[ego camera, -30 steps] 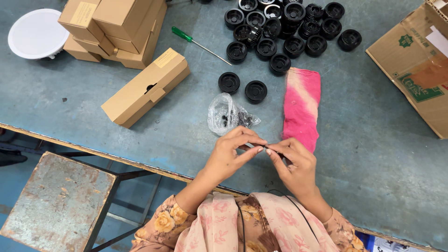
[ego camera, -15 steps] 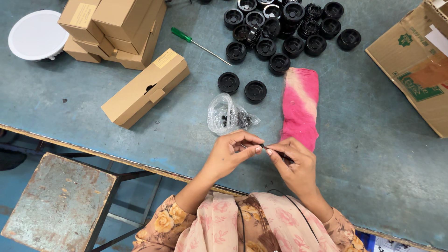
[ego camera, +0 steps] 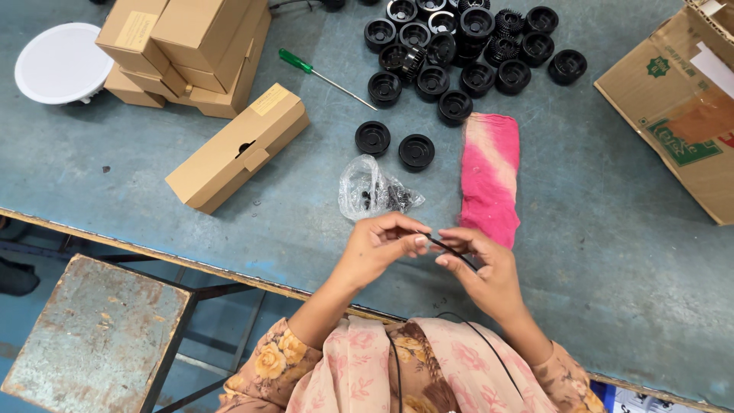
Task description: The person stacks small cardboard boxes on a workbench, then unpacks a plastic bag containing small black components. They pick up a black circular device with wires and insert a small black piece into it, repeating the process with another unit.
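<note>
Both hands pinch one thin black wire just above the tabletop edge.

Little has shifted in the last second: the left hand (ego camera: 378, 248) and right hand (ego camera: 485, 268) remain together, fingers (ego camera: 417, 239) closed on the black wire (ego camera: 451, 249) stretched between them, just in front of the clear plastic bag (ego camera: 371, 191) and pink cloth (ego camera: 489, 177) on the tabletop (ego camera: 612, 268).

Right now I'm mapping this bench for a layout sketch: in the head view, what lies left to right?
white round lamp → long cardboard box → clear plastic bag → pink cloth → large open carton
</note>
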